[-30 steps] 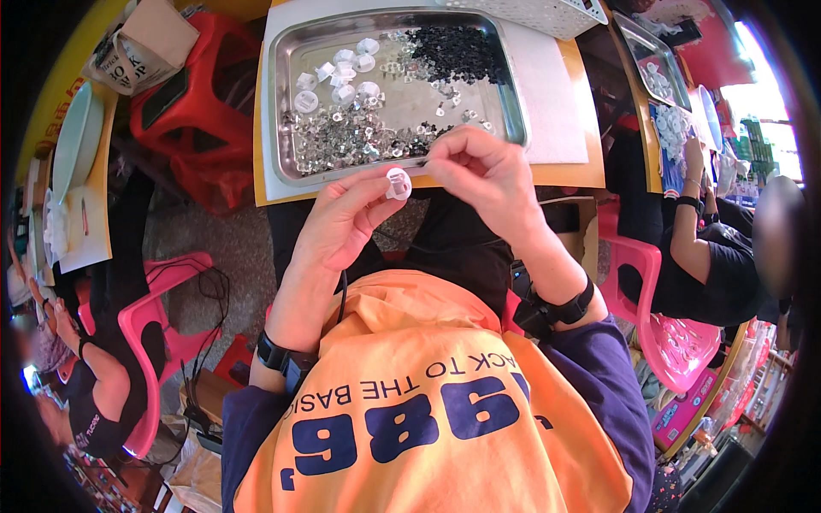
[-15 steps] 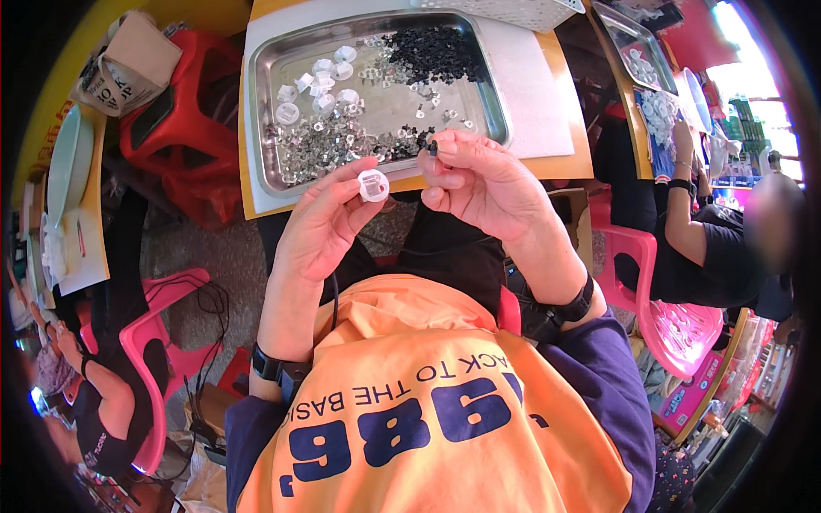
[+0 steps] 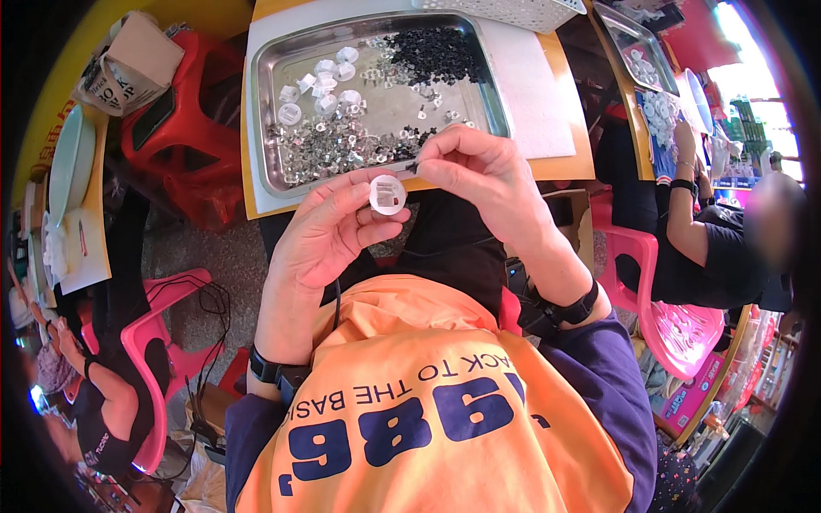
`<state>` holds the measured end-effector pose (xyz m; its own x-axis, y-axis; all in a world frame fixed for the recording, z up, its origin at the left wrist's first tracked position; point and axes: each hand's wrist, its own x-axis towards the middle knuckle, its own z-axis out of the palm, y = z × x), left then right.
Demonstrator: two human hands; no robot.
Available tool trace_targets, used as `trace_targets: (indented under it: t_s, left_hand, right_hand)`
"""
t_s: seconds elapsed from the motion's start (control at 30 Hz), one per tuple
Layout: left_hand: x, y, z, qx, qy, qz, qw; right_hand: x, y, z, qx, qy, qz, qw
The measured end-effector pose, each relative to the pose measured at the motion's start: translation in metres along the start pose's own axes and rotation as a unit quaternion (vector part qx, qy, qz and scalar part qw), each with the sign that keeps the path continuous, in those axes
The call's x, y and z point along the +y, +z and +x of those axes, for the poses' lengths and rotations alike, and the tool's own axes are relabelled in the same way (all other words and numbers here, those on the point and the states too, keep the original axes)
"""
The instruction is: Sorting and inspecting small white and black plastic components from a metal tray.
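Note:
Between the thumb and fingers of my left hand [image 3: 329,218] is a round white plastic housing [image 3: 387,196], its slotted inside facing up. My right hand [image 3: 479,171] pinches a small black part [image 3: 413,168] just above and to the right of the housing, apart from it. Both hands are over the near edge of a metal tray [image 3: 267,111]. In the tray lie several white housings [image 3: 325,84], a heap of small shiny metal pieces [image 3: 321,145] and a pile of tiny black parts [image 3: 436,53].
The tray rests on a white board [image 3: 539,111] on a table. A white perforated basket [image 3: 522,10] stands at the far edge. Red stools [image 3: 188,128] are stacked left; a pink chair [image 3: 633,274] is right. Other people sit at both sides, a person's arm [image 3: 688,205] showing right.
My left hand has turned the housing to face up more and shifted it slightly right and nearer. My right hand has brought the black part left and down, closer to the housing.

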<state>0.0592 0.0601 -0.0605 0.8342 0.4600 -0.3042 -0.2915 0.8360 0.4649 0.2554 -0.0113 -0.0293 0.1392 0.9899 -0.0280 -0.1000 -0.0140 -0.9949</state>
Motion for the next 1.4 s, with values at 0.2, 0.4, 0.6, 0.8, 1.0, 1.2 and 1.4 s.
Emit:
trace_targets:
  t_s: [0.2, 0.4, 0.6, 0.8, 1.0, 1.2, 1.4]
  left_hand:
    - [-0.001, -0.002, -0.002, -0.015, 0.002, -0.001, 1.000]
    - [-0.001, -0.002, -0.001, -0.006, 0.014, 0.017, 1.000]
    - [-0.004, -0.001, -0.001, 0.019, 0.031, 0.033, 0.999]
    - [-0.005, -0.001, -0.001, 0.033, 0.037, 0.054, 0.997]
    - [-0.009, -0.004, 0.000, 0.043, 0.060, 0.143, 0.987]
    - [-0.010, -0.011, 0.003, 0.051, 0.051, 0.138, 0.988]
    - [-0.010, -0.014, 0.008, 0.062, 0.061, 0.092, 0.992]
  right_hand:
    - [-0.016, 0.008, -0.001, -0.025, -0.087, -0.254, 0.963]
    - [-0.010, 0.010, 0.000, -0.028, -0.119, -0.280, 0.952]
    - [-0.005, 0.010, -0.002, -0.025, -0.152, -0.304, 0.940]
    - [-0.001, 0.011, -0.002, -0.030, -0.210, -0.335, 0.918]
    - [0.010, 0.012, 0.000, -0.035, -0.303, -0.402, 0.864]
    - [0.016, 0.011, 0.002, -0.035, -0.130, -0.308, 0.942]
    - [0.024, 0.003, 0.008, -0.036, 0.101, -0.113, 0.988]
